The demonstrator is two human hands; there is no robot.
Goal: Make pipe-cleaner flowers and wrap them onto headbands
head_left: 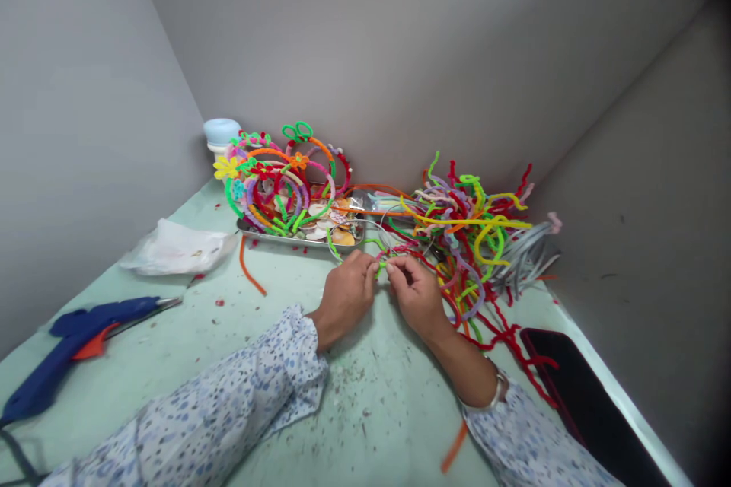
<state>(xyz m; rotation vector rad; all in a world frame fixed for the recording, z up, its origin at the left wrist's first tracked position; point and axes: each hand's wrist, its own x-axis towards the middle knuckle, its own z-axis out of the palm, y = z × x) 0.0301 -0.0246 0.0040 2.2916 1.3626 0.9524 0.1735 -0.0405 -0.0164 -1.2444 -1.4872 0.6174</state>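
Both my hands meet over the middle of the table, fingertips pinched close together on a green pipe cleaner [381, 266]. My left hand [348, 288] grips it from the left, and my right hand [418, 293] pinches it from the right, thumb against forefinger. A thin pale wire loop [331, 243] curves up behind my fingers, with some green wound along part of it. Just beyond my hands stands a metal tray [297, 242] holding round pieces and several finished pipe-cleaner headbands [268, 198] with flowers. My fingers partly hide the held piece.
A tangled heap of colourful pipe cleaners [468, 221] lies at right, beside a bundle of grey strips [528, 255]. A black phone [588, 403] lies at the right edge. At left are a blue glue gun [74, 342] and a plastic bag [177, 247]. Walls enclose the table.
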